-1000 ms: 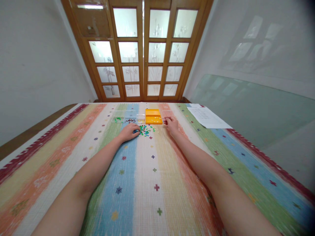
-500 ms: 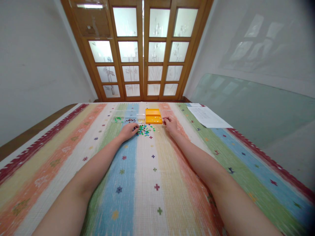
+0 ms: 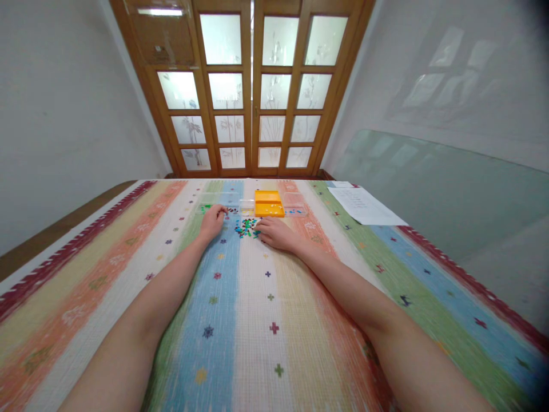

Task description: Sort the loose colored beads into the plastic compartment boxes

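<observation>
A pile of tiny green, blue and dark red pieces (image 3: 246, 228) lies on the striped cloth. My left hand (image 3: 211, 222) is at the dark red pieces (image 3: 233, 210) in a clear box, its fingertips pinched together; whatever is between them is too small to see. My right hand (image 3: 277, 233) rests at the right edge of the pile, fingers curled down among the pieces, and their tips are partly hidden. Green pieces (image 3: 206, 207) sit in a clear box beyond my left hand. Blue pieces (image 3: 294, 212) are in another clear box behind my right hand.
An open orange box (image 3: 269, 195) with pale pieces in its front part stands beyond the pile. Left of it is a small clear box (image 3: 246, 204). Printed paper sheets (image 3: 364, 205) lie at the far right of the striped tablecloth (image 3: 253, 343).
My left hand has moved from the pile to the left and away, to the dark red pieces' box. My right hand has come back from the right clear box to the pile.
</observation>
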`<act>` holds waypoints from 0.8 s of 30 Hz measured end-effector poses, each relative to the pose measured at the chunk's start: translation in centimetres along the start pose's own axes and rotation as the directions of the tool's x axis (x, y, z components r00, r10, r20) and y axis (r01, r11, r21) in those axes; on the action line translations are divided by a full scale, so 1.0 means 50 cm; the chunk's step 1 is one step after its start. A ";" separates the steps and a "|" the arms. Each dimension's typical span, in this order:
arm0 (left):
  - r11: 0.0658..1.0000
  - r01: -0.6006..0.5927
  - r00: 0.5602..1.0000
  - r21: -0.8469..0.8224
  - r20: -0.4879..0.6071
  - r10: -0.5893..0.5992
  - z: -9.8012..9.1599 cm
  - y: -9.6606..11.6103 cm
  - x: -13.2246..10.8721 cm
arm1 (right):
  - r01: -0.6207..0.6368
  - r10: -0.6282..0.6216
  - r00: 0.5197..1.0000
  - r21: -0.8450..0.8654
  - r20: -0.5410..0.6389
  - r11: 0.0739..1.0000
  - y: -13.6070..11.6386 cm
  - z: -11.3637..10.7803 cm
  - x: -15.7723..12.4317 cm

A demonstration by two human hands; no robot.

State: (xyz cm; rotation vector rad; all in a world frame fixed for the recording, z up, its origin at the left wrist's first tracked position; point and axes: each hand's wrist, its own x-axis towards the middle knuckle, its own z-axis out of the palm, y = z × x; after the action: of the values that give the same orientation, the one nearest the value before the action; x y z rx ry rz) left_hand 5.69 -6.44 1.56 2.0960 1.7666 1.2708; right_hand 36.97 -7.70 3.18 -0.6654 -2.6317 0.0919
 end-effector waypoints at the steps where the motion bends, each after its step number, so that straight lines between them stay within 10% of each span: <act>1: 0.999 0.040 0.999 -0.004 -0.033 -0.040 -0.002 -0.004 0.002 | 0.035 -0.035 0.999 -0.006 0.004 0.999 -0.008 0.002 0.003; 12: 0.951 0.276 0.922 -0.139 -0.241 -0.302 -0.021 -0.087 0.022 | 0.088 -0.088 0.992 0.004 0.091 0.996 -0.020 0.035 0.007; 24: 0.820 0.470 0.854 -0.326 -0.069 -0.516 -0.049 -0.100 0.026 | 0.082 -0.083 0.995 0.015 0.057 0.996 -0.029 0.039 0.012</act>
State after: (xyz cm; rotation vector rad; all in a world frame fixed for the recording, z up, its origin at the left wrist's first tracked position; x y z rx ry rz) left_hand 0.27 -4.78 0.94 1.2849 1.8641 1.4479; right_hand 35.06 -8.61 1.86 -0.5565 -2.7080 0.1047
